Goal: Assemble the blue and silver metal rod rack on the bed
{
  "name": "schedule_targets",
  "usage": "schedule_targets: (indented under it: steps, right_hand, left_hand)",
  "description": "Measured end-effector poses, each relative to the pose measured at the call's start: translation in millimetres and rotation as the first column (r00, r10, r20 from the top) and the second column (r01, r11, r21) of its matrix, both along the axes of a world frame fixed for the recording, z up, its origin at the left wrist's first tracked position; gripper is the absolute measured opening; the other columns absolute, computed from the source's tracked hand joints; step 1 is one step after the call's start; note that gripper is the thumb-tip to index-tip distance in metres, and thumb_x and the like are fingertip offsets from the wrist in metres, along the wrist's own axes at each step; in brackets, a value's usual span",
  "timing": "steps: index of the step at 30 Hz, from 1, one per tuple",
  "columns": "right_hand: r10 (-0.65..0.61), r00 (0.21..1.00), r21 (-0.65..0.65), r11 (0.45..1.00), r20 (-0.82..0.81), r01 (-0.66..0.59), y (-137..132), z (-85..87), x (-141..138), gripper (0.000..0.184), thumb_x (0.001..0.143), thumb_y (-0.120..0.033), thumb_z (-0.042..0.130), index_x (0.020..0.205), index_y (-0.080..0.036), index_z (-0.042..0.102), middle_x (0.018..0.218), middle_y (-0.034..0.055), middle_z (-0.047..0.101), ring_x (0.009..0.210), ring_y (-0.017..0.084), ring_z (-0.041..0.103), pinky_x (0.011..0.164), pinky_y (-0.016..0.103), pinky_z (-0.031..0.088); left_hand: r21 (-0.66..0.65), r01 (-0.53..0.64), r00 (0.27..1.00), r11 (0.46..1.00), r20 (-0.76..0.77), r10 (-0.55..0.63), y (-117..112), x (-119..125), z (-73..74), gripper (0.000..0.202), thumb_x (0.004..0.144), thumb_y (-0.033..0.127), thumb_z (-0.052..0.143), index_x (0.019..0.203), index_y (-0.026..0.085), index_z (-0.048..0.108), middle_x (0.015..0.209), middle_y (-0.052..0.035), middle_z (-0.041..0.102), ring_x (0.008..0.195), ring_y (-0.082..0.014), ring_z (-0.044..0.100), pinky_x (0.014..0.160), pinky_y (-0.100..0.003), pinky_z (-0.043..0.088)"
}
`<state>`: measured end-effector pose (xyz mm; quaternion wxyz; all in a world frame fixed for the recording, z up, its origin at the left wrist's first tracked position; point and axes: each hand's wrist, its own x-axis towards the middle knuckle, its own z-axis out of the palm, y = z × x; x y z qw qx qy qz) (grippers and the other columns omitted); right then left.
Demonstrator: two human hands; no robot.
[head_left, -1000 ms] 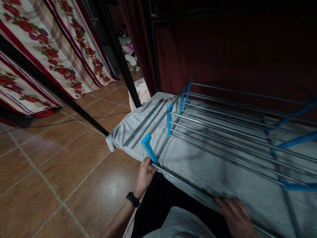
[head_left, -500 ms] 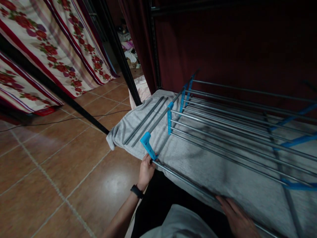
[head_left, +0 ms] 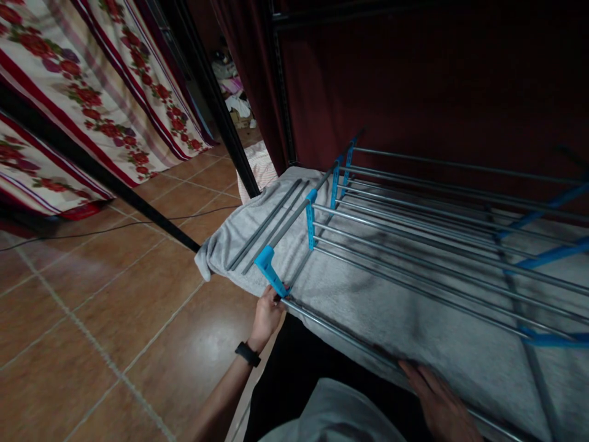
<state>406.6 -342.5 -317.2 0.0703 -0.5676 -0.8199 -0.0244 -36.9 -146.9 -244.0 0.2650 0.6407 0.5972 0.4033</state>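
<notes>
A clothes drying rack with blue plastic joints and grey metal tubes lies on a grey blanket [head_left: 386, 301]. My left hand [head_left: 267, 314], with a dark wristband, is closed around the rack's near left corner, just under the blue corner joint [head_left: 271, 272]. A small dark piece shows at its fingertips; I cannot make out what it is. My right hand [head_left: 437, 396] lies over the front metal tube [head_left: 345, 339] farther right, its fingers together and curled on it. The thumb is hidden. Two loose grey tubes [head_left: 264, 225] rest on the blanket left of the rack.
Black metal posts [head_left: 223, 104] of a frame rise at the left end of the blanket. A dark red curtain [head_left: 414, 92] hangs behind the rack. Left is a tiled floor [head_left: 175, 307] with a thin cable [head_left: 138, 222], and a flowered curtain [head_left: 105, 104] beyond.
The view has shifted slightly, so the rack and both hands appear a little farther left. Both hands keep their places on the rack.
</notes>
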Motion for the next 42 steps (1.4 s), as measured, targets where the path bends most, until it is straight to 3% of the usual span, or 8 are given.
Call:
schedule_targets:
  steps: [7, 12, 18, 21, 26, 34, 42]
  right_hand:
    - [0.036, 0.999, 0.063, 0.997, 0.003, -0.036, 0.1, 2.6, -1.7, 0.085, 0.083, 0.0, 0.034, 0.161, -0.03, 0.018, 0.133, 0.0046, 0.066, 0.113, 0.021, 0.067, 0.094, 0.034, 0.056]
    - [-0.016, 0.999, 0.065, 0.998, -0.037, 0.019, 0.5, 11.6, -7.3, 0.085, 0.084, -0.001, 0.035, 0.161, -0.032, 0.019, 0.131, 0.0032, 0.066, 0.112, 0.022, 0.067, 0.093, 0.034, 0.055]
    - [-0.02, 1.0, 0.06, 0.998, 0.002, 0.019, 1.1, 15.9, -7.8, 0.086, 0.085, 0.0, 0.034, 0.162, -0.029, 0.01, 0.131, 0.0061, 0.066, 0.114, 0.023, 0.066, 0.094, 0.036, 0.055]
    - [-0.022, 1.0, 0.093, 0.995, 0.011, 0.021, 4.9, 5.1, -2.5, 0.083, 0.085, 0.0, 0.031, 0.161, -0.029, 0.018, 0.129, 0.0064, 0.067, 0.112, 0.022, 0.067, 0.092, 0.035, 0.057]
    - [-0.005, 1.0, 0.082, 0.997, -0.007, 0.005, 9.0, -3.6, 3.9, 0.078, 0.084, 0.0, 0.035, 0.155, -0.03, 0.038, 0.129, 0.0041, 0.068, 0.108, 0.021, 0.069, 0.087, 0.03, 0.059]
    - [-0.029, 0.999, 0.02, 0.999, -0.033, 0.03, 6.9, 17.4, -2.0, 0.088, 0.082, 0.004, 0.035, 0.16, -0.033, 0.015, 0.136, 0.0024, 0.064, 0.112, 0.019, 0.067, 0.092, 0.029, 0.058]
    - [-0.022, 0.999, 0.002, 1.0, -0.045, 0.022, 8.3, 15.9, 1.0, 0.086, 0.084, 0.004, 0.032, 0.158, -0.037, 0.02, 0.134, -0.0003, 0.066, 0.108, 0.015, 0.068, 0.089, 0.025, 0.058]
  left_hand:
    - [-0.032, 0.04, 0.999, 0.999, 0.023, -0.039, 2.1, -4.3, 3.6, 0.031, 0.073, 0.01, 0.056, 0.096, 0.02, 0.073, 0.098, -0.0055, 0.068, 0.082, -0.018, 0.065, 0.075, -0.031, 0.053]
    - [-0.054, 0.089, 0.994, 0.995, 0.073, -0.085, 6.7, -10.0, 2.2, 0.027, 0.072, 0.013, 0.061, 0.095, 0.02, 0.073, 0.094, -0.0052, 0.068, 0.083, -0.0191, 0.064, 0.076, -0.032, 0.054]
    - [-0.071, 0.158, 0.978, 0.985, 0.146, -0.147, 11.1, -13.0, 2.9, 0.018, 0.074, 0.019, 0.066, 0.091, 0.019, 0.072, 0.107, -0.008, 0.069, 0.101, -0.0232, 0.065, 0.09, -0.038, 0.053]
    - [-0.078, 0.175, 0.974, 0.982, 0.162, -0.16, 11.7, -12.4, 4.9, 0.017, 0.077, 0.023, 0.066, 0.093, 0.019, 0.071, 0.107, -0.0084, 0.068, 0.103, -0.0232, 0.064, 0.092, -0.038, 0.052]
    - [-0.096, 0.179, 0.975, 0.979, 0.148, -0.164, 9.8, -10.2, 5.9, 0.019, 0.079, 0.024, 0.066, 0.097, 0.019, 0.071, 0.104, -0.0079, 0.067, 0.096, -0.0212, 0.065, 0.083, -0.034, 0.054]
    - [-0.094, 0.162, 0.983, 0.982, 0.104, -0.152, 6.7, -5.6, 5.4, 0.023, 0.078, 0.017, 0.063, 0.099, 0.02, 0.07, 0.104, -0.0077, 0.068, 0.094, -0.0211, 0.065, 0.083, -0.036, 0.055]
    - [-0.095, 0.172, 0.983, 0.981, 0.075, -0.165, 6.8, -4.4, 10.0, 0.023, 0.078, 0.015, 0.062, 0.099, 0.02, 0.07, 0.102, -0.0064, 0.069, 0.088, -0.0194, 0.067, 0.08, -0.034, 0.057]
